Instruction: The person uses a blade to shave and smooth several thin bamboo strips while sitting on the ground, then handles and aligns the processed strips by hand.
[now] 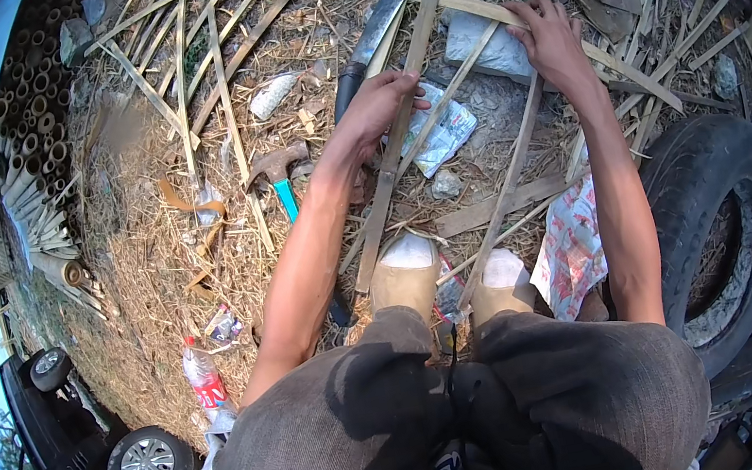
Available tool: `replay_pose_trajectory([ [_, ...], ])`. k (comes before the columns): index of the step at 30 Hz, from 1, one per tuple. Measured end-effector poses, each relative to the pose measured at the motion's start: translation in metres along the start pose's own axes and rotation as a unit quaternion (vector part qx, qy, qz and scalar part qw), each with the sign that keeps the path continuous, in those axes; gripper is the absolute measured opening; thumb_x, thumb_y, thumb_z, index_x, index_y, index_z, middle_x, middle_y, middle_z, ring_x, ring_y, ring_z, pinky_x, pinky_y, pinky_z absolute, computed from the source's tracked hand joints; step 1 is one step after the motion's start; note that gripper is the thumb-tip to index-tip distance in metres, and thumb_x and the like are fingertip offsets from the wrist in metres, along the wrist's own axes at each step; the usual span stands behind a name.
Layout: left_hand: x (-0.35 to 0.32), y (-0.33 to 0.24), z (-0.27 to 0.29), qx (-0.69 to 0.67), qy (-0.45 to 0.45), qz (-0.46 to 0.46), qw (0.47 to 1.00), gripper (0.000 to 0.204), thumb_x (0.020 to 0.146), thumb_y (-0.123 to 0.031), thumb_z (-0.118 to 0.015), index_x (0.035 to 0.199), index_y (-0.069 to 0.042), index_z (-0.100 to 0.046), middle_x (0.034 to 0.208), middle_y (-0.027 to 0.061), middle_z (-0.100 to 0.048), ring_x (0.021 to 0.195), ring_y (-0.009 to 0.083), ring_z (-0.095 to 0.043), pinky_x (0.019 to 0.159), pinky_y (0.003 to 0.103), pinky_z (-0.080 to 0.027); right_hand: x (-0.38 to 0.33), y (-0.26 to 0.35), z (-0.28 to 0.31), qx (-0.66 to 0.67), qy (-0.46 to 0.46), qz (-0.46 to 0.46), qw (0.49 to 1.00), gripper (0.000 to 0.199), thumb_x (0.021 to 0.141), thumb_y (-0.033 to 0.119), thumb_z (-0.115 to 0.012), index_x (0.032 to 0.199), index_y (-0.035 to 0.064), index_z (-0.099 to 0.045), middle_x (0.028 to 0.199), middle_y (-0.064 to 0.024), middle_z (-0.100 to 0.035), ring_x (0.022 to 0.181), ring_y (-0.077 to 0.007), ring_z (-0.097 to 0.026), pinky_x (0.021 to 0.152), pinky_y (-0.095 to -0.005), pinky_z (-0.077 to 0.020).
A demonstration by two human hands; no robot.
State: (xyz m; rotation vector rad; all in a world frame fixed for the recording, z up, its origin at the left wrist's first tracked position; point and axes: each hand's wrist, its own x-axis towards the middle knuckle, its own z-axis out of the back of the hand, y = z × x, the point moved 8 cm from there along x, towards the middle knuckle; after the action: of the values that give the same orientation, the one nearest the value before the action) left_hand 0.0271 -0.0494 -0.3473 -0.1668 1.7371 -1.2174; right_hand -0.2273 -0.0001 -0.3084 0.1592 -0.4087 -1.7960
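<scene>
My left hand (380, 104) is closed around a long bamboo slat (383, 204) that runs from the top of the view down under my left shoe (405, 275). My right hand (551, 35) grips a second bamboo slat (636, 76) lying crosswise over the first, fingers curled over its edge. Just left of my left hand, a machete (385, 12) with a dark handle lies on the ground. A third thin slat (510, 179) slants down to my right shoe (501, 279).
A hammer (278, 177) with a teal handle lies left of my forearm. An old tyre (721, 210) stands at the right, with a patterned bag (575, 248) beside it. Stacked bamboo poles (34, 122), loose slats, a plastic bottle (205, 380) and a car wheel (147, 463) are at the left.
</scene>
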Motion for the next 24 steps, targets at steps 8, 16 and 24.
replay_pose_trajectory([
  [8,0.075,-0.076,0.034,0.108,-0.102,-0.1,0.984,0.063,0.096,-0.042,-0.066,0.13,0.009,-0.053,0.112,0.0138,-0.063,0.107,0.0184,-0.063,0.088,0.029,-0.052,-0.001,0.004,-0.01,-0.001,-0.04,0.018,0.999,0.038,0.098,0.021,-0.059,0.135,0.0194,-0.059,0.122,-0.013,-0.057,0.117,-0.0312,-0.05,0.096,-0.0498,-0.0361],
  [16,0.115,-0.098,0.011,0.028,-0.087,-0.157,0.983,0.059,0.073,-0.032,-0.091,0.11,0.005,-0.063,0.101,0.0122,-0.069,0.087,0.02,-0.07,0.069,0.03,-0.062,-0.011,0.006,-0.007,0.03,-0.053,0.037,0.997,0.041,0.096,0.02,-0.062,0.136,0.0204,-0.058,0.124,-0.0111,-0.057,0.119,-0.0299,-0.05,0.101,-0.0484,-0.0339],
  [24,0.104,-0.098,0.0,0.052,-0.074,-0.178,0.98,0.06,0.073,-0.029,-0.091,0.116,0.002,-0.062,0.104,0.0121,-0.068,0.088,0.017,-0.069,0.067,0.029,-0.058,-0.033,0.001,0.036,0.146,-0.212,-0.004,0.966,0.044,0.089,0.027,-0.073,0.131,0.0199,-0.063,0.118,-0.0068,-0.062,0.113,-0.026,-0.054,0.1,-0.0459,-0.0363],
])
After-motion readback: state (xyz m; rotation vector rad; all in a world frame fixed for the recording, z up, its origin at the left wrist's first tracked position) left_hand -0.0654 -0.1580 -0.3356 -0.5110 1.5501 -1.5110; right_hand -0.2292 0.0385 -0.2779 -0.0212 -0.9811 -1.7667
